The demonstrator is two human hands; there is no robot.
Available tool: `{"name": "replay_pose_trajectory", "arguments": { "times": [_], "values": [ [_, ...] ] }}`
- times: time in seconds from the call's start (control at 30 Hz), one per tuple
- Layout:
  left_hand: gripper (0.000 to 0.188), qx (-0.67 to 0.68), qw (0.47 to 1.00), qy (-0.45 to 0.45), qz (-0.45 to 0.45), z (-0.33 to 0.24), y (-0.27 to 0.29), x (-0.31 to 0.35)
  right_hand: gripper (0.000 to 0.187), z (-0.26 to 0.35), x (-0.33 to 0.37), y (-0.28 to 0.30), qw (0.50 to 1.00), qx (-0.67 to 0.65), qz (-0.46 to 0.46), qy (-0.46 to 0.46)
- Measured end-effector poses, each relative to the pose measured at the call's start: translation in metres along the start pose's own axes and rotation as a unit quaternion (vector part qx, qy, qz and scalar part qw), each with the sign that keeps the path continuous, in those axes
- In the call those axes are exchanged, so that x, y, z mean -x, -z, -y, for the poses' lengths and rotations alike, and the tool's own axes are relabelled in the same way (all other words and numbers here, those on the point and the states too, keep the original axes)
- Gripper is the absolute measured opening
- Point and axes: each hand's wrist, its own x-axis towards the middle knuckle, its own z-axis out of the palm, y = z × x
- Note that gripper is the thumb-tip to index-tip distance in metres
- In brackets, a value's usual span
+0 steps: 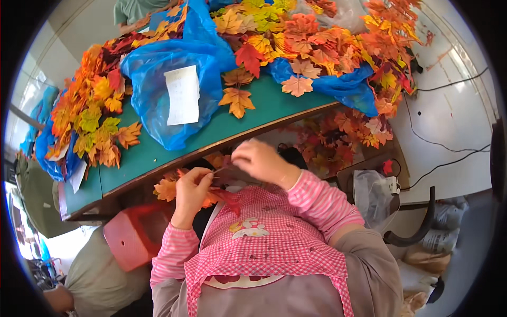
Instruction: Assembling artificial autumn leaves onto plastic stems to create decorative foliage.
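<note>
Over my lap, my left hand (191, 193) pinches thin stems between thumb and fingers. Orange artificial maple leaves (165, 190) stick out on its far left side, and a red maple leaf (228, 201) hangs to its right above the apron. My right hand (263, 161) is a little higher and to the right, its fingers curled together and slightly blurred. A thin pale stem (223, 169) runs from the left fingertips toward it. Whatever is between the right fingers, if anything, is hidden.
A green table (222, 129) spans ahead, piled with orange maple leaves (317, 42) and a blue plastic bag (150, 100) bearing a white paper (182, 95). More leaves (338, 129) lie below its edge. A red stool (129, 238) stands left; cables (449, 145) cross the floor right. Another person sits opposite.
</note>
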Motion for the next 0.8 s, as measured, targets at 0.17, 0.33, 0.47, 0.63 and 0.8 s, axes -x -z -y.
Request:
{"name": "replay_pose_trajectory", "arguments": {
  "times": [0.17, 0.33, 0.47, 0.63, 0.8],
  "values": [
    [0.007, 0.075, 0.991, -0.044, -0.102, 0.005, 0.009, 0.001, 0.008, -0.03, -0.04, 0.091, 0.965, 0.081, -0.237, -0.074],
    [0.004, 0.07, 0.994, -0.021, -0.084, -0.002, -0.003, 0.001, 0.018, -0.105, -0.072, 0.135, 0.877, 0.381, -0.287, -0.06],
    [0.005, 0.109, 0.991, 0.025, -0.076, 0.002, -0.004, 0.007, 0.019, -0.134, -0.079, 0.144, 0.937, 0.272, -0.106, -0.191],
    [0.007, 0.124, 0.989, 0.04, -0.068, 0.014, 0.003, 0.013, 0.021, -0.11, -0.112, 0.178, 0.949, 0.213, -0.045, -0.228],
    [0.007, 0.114, 0.992, 0.026, -0.05, 0.025, 0.0, 0.014, 0.022, -0.141, -0.178, 0.177, 0.962, 0.238, -0.094, -0.089]
  ]
}}
